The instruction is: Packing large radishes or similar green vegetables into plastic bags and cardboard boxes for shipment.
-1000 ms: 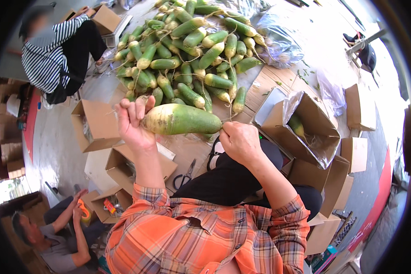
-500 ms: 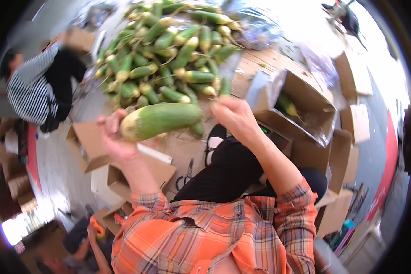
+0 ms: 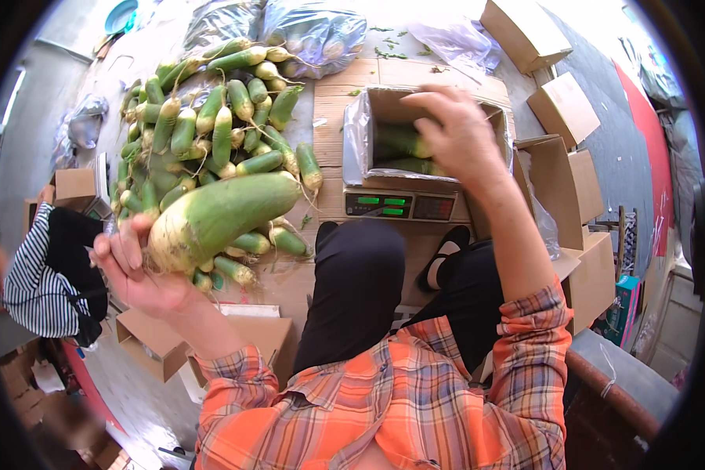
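Observation:
My left hand (image 3: pixel 145 278) holds a thick green radish (image 3: pixel 227 215) by its pale root end, fingers closed round it and palm turned up. The radish lies slantwise in the air in front of the heap of green radishes (image 3: pixel 184 129). Over a plastic-lined cardboard box (image 3: pixel 358 129) hovers my right hand (image 3: pixel 462 137), slightly blurred, its fingers apart and nothing visible in them. Inside that box lie a few radishes (image 3: pixel 399 141), partly in shadow. The box rests on a digital scale (image 3: pixel 399 205) with lit green displays.
Bagged radishes (image 3: pixel 313 35) sit beyond the heap. Open cartons (image 3: pixel 560 184) stand on the right, and another carton (image 3: pixel 153 345) is near my left forearm. A person in a striped top (image 3: pixel 47 290) sits at far left. Flattened cardboard (image 3: pixel 333 98) covers the floor around the scale.
My right hand has left the tip of the held radish and moved over the box, its fingers spreading. The left hand keeps the radish. The view has turned rightward.

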The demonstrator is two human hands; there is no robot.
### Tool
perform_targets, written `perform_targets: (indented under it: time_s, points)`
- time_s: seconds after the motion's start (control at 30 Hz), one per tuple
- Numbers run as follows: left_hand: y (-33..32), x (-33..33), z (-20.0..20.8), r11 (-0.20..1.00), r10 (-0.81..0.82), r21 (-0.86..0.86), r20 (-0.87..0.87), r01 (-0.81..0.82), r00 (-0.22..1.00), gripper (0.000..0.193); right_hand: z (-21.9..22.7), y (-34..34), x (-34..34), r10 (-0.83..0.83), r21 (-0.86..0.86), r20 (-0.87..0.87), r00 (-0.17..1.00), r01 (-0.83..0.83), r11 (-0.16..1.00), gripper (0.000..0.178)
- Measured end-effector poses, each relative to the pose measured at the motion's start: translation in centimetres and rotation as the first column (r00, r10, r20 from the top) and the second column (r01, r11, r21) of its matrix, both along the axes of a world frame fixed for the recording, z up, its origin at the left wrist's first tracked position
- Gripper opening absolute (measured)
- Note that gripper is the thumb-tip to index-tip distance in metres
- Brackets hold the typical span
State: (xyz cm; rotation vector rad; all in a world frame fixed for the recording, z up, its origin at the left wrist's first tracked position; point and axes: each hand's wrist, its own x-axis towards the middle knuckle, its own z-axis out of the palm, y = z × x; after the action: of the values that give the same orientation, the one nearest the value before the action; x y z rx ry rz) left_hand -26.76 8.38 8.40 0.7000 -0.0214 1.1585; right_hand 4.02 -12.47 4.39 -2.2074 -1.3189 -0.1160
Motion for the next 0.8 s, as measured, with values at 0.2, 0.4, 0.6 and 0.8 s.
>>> perform_targets:
  time_s: [0.2,0.4,0.6,0.8]
  points:
    - [-2.1,11.3,1.7,0.979,-0.171,0.099,-0.066,0.177,0.983,0.027,-3.1,-6.8,5.8,-0.323,-0.004,0.04,0.945,0.324,0.946,0.029]
    - [-6.1,23.6,-3.2,0.81,-0.191,0.387,-0.535,0.44,0.823,0.028,-5.6,-7.7,7.5,-0.397,-0.186,-0.042,0.917,0.383,0.905,0.051]
    - [-10.5,31.6,-9.0,0.248,0.134,0.482,-0.876,0.84,0.463,0.021,-7.8,-9.3,9.7,-0.432,-0.259,-0.197,0.88,0.379,0.888,0.06]
    - [-14.2,34.6,-15.8,-0.172,0.443,0.179,-0.864,0.969,0.238,0.021,-4.7,-7.6,9.0,-0.356,0.065,-0.084,0.931,0.362,0.93,0.031]
